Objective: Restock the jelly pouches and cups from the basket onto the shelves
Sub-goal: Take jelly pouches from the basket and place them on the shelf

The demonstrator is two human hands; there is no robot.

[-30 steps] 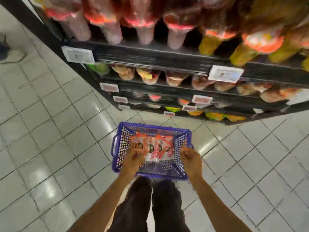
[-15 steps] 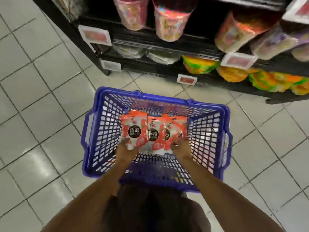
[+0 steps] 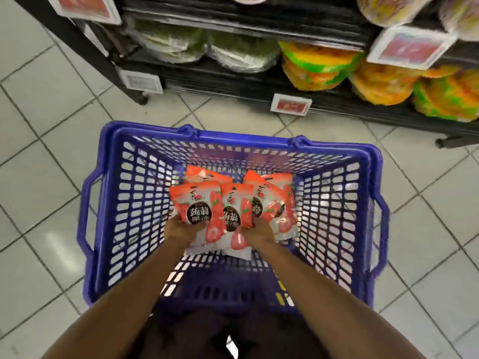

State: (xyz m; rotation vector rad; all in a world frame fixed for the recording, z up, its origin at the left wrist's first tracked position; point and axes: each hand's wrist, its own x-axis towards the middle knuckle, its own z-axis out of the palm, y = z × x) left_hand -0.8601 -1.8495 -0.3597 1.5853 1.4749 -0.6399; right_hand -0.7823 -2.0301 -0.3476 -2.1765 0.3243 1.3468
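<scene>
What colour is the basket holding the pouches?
The basket is blue-violet, clearest in the head view.

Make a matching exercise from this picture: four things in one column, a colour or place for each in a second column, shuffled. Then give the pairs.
Column one
1. basket
2. jelly pouches
3. price tag
4. yellow-green packs

Column two
A. red and white, fixed to the shelf edge
B. orange-red, gripped by the left hand and right hand
C. lying on the shelf, at the right
D. blue, with mesh walls

Pairs: 1-D, 2-B, 3-A, 4-C
</scene>
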